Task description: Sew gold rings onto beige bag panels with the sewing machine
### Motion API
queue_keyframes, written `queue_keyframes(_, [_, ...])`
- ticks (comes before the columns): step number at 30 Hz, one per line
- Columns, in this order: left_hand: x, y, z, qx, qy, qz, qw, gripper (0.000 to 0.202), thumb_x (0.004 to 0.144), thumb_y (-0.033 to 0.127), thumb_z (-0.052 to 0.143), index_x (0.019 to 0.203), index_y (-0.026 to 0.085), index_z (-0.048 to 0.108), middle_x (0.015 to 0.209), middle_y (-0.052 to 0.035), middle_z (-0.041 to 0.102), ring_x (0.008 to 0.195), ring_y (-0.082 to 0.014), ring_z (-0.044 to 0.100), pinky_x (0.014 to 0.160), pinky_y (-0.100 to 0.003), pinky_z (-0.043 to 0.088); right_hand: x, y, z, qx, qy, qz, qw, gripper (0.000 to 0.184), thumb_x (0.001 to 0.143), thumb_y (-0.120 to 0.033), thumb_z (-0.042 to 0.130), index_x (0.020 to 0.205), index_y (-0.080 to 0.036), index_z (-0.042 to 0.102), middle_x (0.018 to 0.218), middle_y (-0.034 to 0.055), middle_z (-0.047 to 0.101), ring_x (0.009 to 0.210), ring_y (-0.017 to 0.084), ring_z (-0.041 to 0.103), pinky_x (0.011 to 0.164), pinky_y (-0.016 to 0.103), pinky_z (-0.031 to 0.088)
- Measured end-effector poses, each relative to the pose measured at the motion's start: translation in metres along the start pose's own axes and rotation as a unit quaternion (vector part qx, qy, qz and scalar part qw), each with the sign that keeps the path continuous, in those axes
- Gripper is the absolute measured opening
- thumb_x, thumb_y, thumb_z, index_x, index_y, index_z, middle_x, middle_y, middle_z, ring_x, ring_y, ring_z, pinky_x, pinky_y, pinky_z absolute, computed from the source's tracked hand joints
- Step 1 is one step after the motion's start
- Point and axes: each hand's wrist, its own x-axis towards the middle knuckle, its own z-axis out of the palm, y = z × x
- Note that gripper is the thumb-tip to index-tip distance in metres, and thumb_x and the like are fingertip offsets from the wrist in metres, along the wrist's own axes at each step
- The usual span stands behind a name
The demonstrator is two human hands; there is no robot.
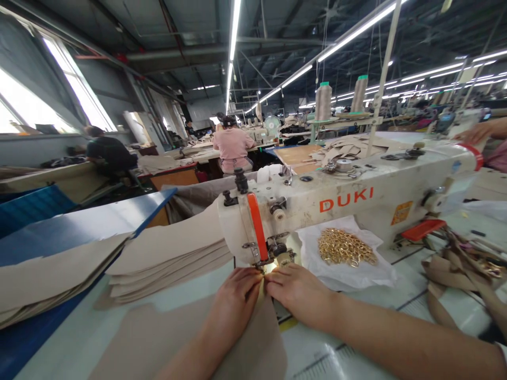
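A white sewing machine (pixel 297 198) marked DUKI stands in front of me, its lamp lit by the needle. My left hand (pixel 236 295) lies over a beige fabric panel (pixel 257 345), thumb and fingers closed on its upper edge just left of the needle. From the right, my right hand (pixel 297 290) meets it at the presser foot, its bent fingers pressed together on the same edge. The fingertips of both hands nearly touch. What exactly lies between them under the needle is too small to make out.
Stacked beige panels (pixel 170 258) lie left of the machine, with another pile (pixel 59 272) beyond. Gold metal rings (pixel 346 247) sit on white wrapping (pixel 309 248). Beige straps (pixel 455 272) are at right. Thread cones (pixel 324 103) stand behind; co-workers sit farther off, and another person's hand (pixel 477 132) shows at right.
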Motion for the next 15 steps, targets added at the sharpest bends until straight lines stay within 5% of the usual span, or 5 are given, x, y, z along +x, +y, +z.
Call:
queue_keyframes(8, [-0.015, 0.007, -0.010, 0.057, -0.060, -0.016, 0.996, 0.028, 0.087, 0.019, 0.049, 0.110, 0.019, 0.065, 0.112, -0.0069, 0.069, 0.111, -0.0228, 0.060, 0.094, -0.041, 0.053, -0.008, -0.004, 0.001, 0.013, 0.014, -0.035, 0.999, 0.007, 0.089, -0.017, 0.058, 0.094, -0.013, 0.060, 0.097, 0.0045, 0.065, 0.097, 0.018, 0.056, 0.093, 0.030, 0.040])
queue_keyframes(15, [-0.016, 0.012, -0.013, 0.066, -0.125, -0.048, 0.989, 0.033, 0.091, 0.023, 0.043, 0.117, 0.017, 0.062, 0.123, -0.0088, 0.064, 0.114, -0.0223, 0.059, 0.100, -0.040, 0.048, -0.009, -0.004, 0.000, 0.018, -0.004, -0.060, 0.998, 0.008, 0.090, -0.019, 0.056, 0.095, -0.015, 0.061, 0.101, 0.0055, 0.066, 0.099, 0.018, 0.057, 0.094, 0.030, 0.041])
